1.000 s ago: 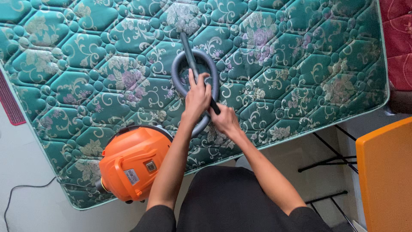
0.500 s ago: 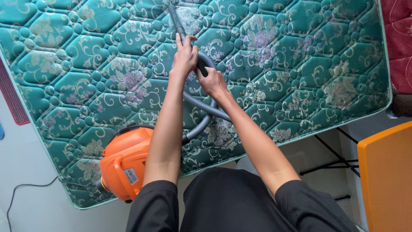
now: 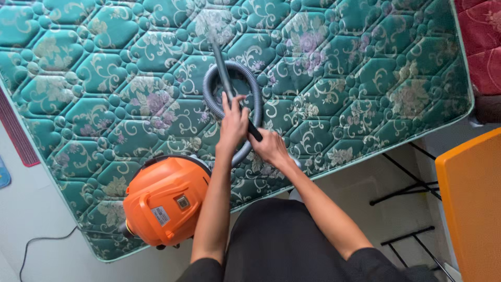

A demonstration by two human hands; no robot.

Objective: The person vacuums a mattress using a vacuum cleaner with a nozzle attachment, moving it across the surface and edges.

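Observation:
A green quilted mattress (image 3: 339, 62) with a floral pattern fills most of the head view. On its near edge stands an orange vacuum cleaner (image 3: 164, 201). Its grey ribbed hose (image 3: 209, 83) loops over the mattress in front of me. A dark wand (image 3: 222, 73) runs from my hands up toward the far side. My left hand (image 3: 234, 124) grips the wand higher up. My right hand (image 3: 269, 147) grips it lower, at the black handle end, just beside the left.
An orange board or tabletop (image 3: 472, 203) stands at the right edge, with thin black metal legs (image 3: 402, 177) on the pale floor below it. A red patterned cloth (image 3: 482, 42) lies at the top right. A black cable (image 3: 36, 248) trails on the floor at bottom left.
Both hands pulled the wand back toward me after reaching far up the mattress. The hose loop re-formed around the wand.

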